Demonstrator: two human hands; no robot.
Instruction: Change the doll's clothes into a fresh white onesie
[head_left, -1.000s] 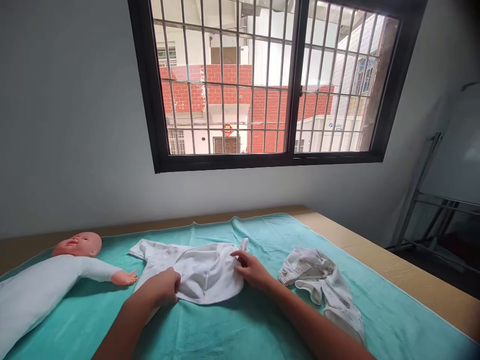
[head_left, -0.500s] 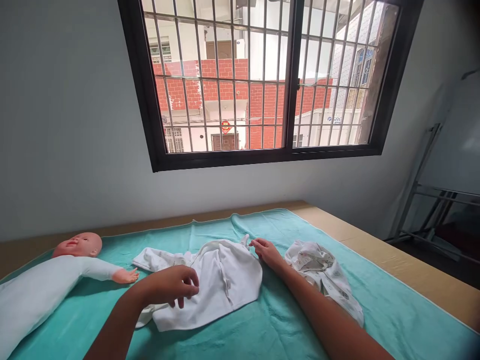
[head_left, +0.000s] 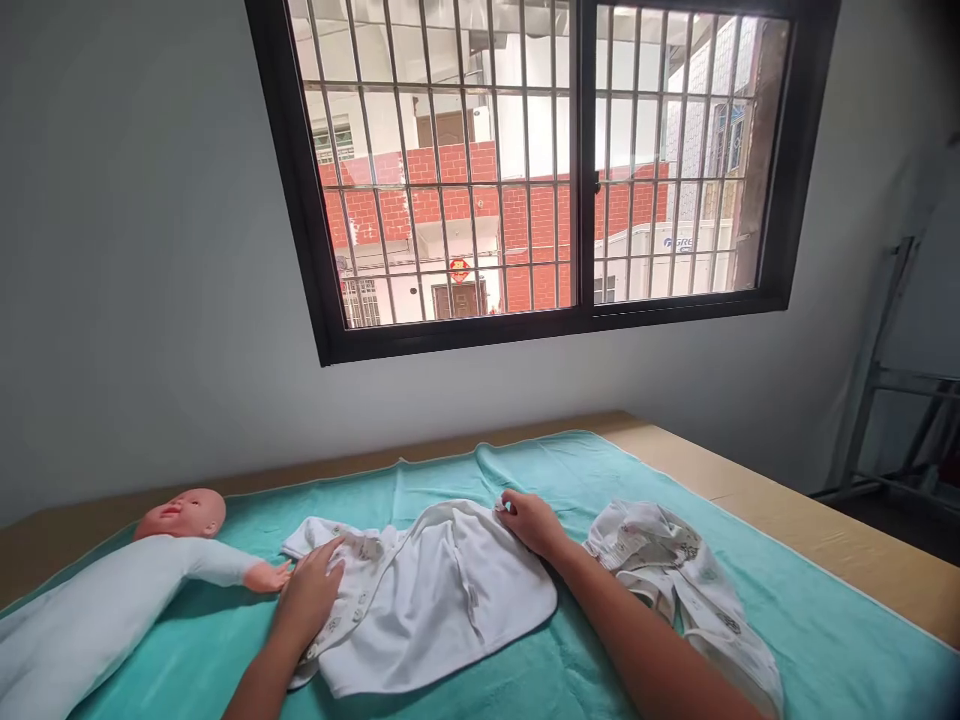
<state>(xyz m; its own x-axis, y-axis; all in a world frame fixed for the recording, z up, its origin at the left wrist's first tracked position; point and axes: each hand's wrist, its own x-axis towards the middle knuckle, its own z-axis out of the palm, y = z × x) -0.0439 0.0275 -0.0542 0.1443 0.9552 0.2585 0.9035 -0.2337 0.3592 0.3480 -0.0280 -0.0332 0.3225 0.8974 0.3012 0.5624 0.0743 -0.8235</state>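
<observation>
A white baby top (head_left: pixel 450 590) with a small print lies spread and partly folded back on the teal towel (head_left: pixel 420 480). At its upper right end my right hand (head_left: pixel 529 520) pinches a bit of the fabric between thumb and fingers. My left hand (head_left: pixel 311 590) rests on the left, printed part of the top, its fingers stretched out over the cloth. Close to that hand is the hand of a baby doll (head_left: pixel 112 585), which lies on its back in a white bodysuit. Beside my right forearm sits a second printed baby garment (head_left: pixel 652 545), crumpled and partly covered by the arm.
The towel covers most of a wooden table (head_left: pixel 750 490), whose bare edge shows at the back and right. Behind it is a wall with a barred window (head_left: pixel 465 200). A metal-framed stand (head_left: pixel 874 380) is at the far right.
My left hand has moved left from above the top and come down on its printed part. My right hand now grips the top's end, and the fabric there has shifted slightly. The view has tilted up.
</observation>
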